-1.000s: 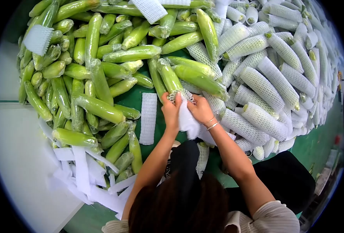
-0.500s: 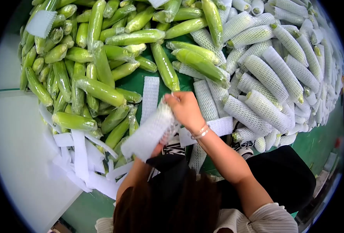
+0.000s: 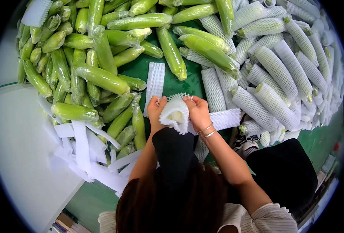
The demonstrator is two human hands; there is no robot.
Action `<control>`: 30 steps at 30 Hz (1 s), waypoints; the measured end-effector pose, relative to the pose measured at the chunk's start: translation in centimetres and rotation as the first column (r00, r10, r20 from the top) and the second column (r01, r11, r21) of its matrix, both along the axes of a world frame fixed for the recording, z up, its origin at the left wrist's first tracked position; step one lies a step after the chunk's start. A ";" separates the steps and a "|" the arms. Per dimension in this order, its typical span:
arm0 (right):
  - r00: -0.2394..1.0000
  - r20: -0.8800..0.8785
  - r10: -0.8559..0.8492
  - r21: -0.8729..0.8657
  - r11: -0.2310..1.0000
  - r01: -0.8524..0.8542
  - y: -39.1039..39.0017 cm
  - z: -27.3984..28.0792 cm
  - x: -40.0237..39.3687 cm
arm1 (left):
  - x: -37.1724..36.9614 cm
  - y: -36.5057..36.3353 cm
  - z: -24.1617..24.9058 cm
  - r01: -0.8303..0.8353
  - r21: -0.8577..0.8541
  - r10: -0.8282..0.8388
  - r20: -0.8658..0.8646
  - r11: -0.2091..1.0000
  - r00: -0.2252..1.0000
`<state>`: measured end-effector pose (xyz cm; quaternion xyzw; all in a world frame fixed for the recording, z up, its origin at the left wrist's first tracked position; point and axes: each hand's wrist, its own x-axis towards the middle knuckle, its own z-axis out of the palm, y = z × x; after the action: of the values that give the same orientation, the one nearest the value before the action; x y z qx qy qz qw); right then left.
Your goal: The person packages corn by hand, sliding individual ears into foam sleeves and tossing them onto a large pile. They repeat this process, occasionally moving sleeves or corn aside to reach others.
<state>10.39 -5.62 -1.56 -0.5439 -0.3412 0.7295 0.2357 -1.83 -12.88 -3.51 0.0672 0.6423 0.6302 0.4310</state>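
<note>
A white foam net sleeve (image 3: pixel 171 104) is held upright in front of me, its scalloped open end facing the camera. Something pale shows inside the opening, perhaps the end of a cob. My left hand (image 3: pixel 155 113) pinches the sleeve's left edge, and my right hand (image 3: pixel 199 112), with bracelets at the wrist, grips the right edge. Just beyond my left hand lies a flat foam net sleeve (image 3: pixel 155 79); another foam sleeve (image 3: pixel 227 119) lies crosswise beside my right hand. A green, film-wrapped cob (image 3: pixel 171 54), apparently corn in its husk, lies ahead on the green surface.
Film-wrapped green cobs (image 3: pixel 102 79) are heaped at the left, with flat white foam sleeves (image 3: pixel 82 145) at the near edge. To the right rises a large pile of cobs in foam net sleeves (image 3: pixel 273 73). A shoe (image 3: pixel 245 144) and a dark-clothed knee (image 3: pixel 282 173) are close by.
The held sleeve has turned from slanting toward the lower left to facing its open end at me. My left hand has come up to its left side; my right has shifted right. The view shifted slightly.
</note>
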 end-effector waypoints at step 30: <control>-0.058 0.976 0.209 -0.113 0.265 -0.957 6.7 11.1 13.2 | 3.4 8.5 2.1 0.689 -0.258 -0.725 -0.390 0.677 0.567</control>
<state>23.57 1.07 9.50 -0.4587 -0.8518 0.1373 -0.2128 1.55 -4.40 -1.46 0.4499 0.6677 0.3444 0.4829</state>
